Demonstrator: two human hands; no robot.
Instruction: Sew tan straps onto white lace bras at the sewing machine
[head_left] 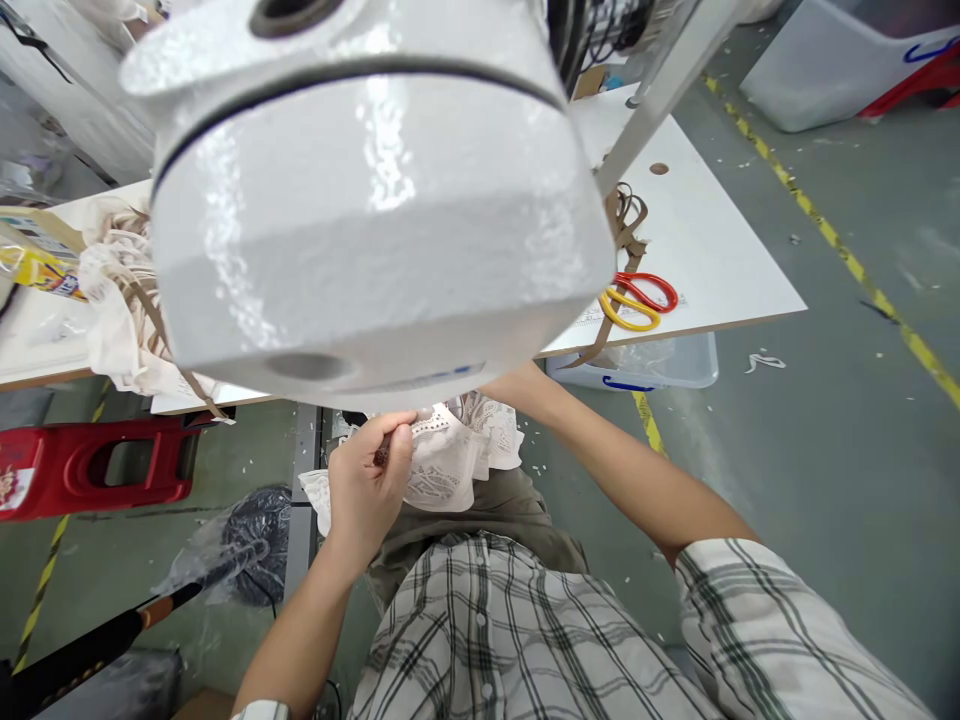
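Below the large white machine head (375, 220), my left hand (371, 475) is closed, its thumb and fingers pressed together on a small dark brown item (382, 452). Pale lace fabric (442, 465) lies beside that hand and hangs over my lap, with a strip along its top edge reaching the fingertips. My right hand (510, 385) reaches in under the machine head from the right, at the far side of the lace. Its fingers are hidden by the machine, so what it holds cannot be seen.
Red and yellow scissors (637, 302) and a brown strap lie on the white table (720, 240) to the right. Fabric (127, 300) is heaped on the left. A red stool (82, 465) and a clear bin (682, 362) stand lower down.
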